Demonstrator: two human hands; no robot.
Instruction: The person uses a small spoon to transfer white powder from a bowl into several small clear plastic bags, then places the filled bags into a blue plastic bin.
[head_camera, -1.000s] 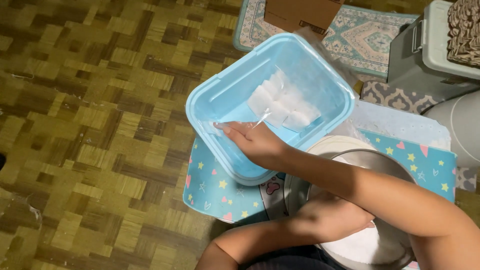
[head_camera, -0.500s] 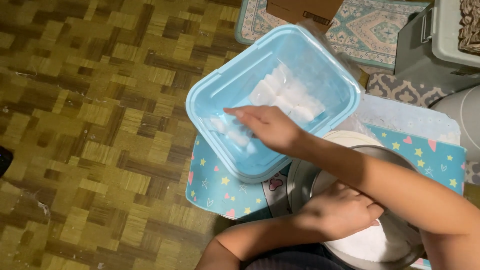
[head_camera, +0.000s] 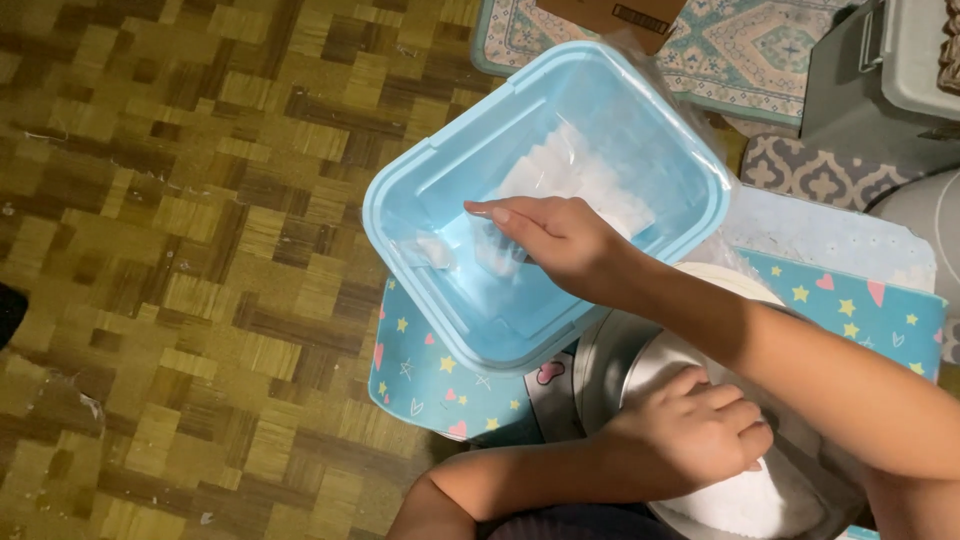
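Right hand (head_camera: 560, 240) reaching into blue tub (head_camera: 420, 185), fingers hiding any grasp — cannot tell; left hand (head_camera: 690, 435) lying flat, released, in metal bowl (head_camera: 600, 355), partly hidden.

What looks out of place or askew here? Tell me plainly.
The blue tub sits crooked, overhanging the edge of the star-patterned mat. The right hand reaches into it among white blocks; the left hand rests in the metal bowl.
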